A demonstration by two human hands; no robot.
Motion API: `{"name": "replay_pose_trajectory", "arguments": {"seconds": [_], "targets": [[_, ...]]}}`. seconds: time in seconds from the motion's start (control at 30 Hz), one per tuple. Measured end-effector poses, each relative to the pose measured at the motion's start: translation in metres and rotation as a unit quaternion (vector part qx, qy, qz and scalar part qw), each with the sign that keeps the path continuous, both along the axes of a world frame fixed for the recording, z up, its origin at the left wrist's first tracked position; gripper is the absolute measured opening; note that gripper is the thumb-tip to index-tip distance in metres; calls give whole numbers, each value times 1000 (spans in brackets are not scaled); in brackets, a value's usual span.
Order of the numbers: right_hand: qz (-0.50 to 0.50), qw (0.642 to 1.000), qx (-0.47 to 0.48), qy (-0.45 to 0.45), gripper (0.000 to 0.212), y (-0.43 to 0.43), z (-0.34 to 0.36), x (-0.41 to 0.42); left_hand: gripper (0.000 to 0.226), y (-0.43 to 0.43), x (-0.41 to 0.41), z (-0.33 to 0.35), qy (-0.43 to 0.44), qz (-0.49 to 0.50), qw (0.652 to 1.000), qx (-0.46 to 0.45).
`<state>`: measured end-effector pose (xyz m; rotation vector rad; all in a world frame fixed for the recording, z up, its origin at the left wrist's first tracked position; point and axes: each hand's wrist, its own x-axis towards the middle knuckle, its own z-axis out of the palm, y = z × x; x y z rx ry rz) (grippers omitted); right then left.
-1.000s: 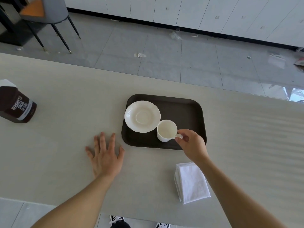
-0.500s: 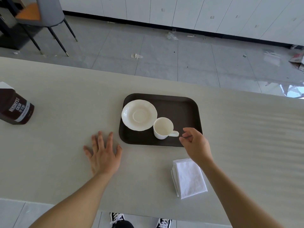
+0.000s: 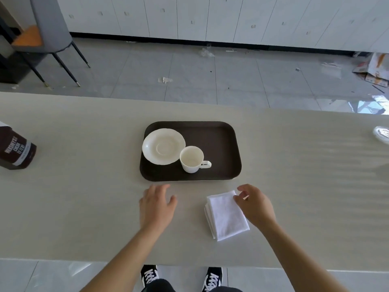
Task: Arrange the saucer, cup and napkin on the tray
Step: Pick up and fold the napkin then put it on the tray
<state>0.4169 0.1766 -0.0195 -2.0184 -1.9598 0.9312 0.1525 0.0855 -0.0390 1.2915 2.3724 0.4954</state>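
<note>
A dark brown tray (image 3: 219, 142) lies on the pale table. A white saucer (image 3: 163, 146) rests on its left half. The white cup (image 3: 191, 158) stands upright on the tray against the saucer's right edge, handle pointing right. A folded white napkin (image 3: 226, 216) lies on the table in front of the tray's right corner. My right hand (image 3: 255, 204) hovers at the napkin's far right corner, fingers curled and touching its edge, with no grip that I can see. My left hand (image 3: 157, 204) rests open on the table just in front of the tray.
A brown cocoa carton (image 3: 15, 151) lies at the table's left edge. A clear round lid (image 3: 382, 133) shows at the far right. Beyond the table's far edge are a tiled floor, scraps of litter and a grey chair (image 3: 50, 28).
My right hand let go of the cup's handle and drew back to the napkin. My left hand slid right, toward the tray's front. The cup stays on the tray.
</note>
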Motion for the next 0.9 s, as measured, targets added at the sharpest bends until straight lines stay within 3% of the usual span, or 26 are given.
{"name": "replay_pose_trajectory", "arguments": {"seconds": [0.23, 0.33, 0.5, 0.77, 0.9], "targets": [[10, 995, -42, -89, 59, -17, -5, 18, 48, 0, 41, -2, 50, -26, 998, -19], [9, 994, -57, -94, 60, -24, -9, 19, 51, -5, 70, 0, 42, -65, 997, -15], [15, 994, -58, -90, 52, -29, -12, 14, 65, -6, 103, 4, 59, -103, 989, -85], [21, 993, -71, -89, 16, -26, -10, 9, 28, 2, 109, 8, 3, -48, 996, -81], [8, 996, -76, -44, 17, -25, -9, 7, 18, 9, 109, 16, -28, -35, 998, -31]]}}
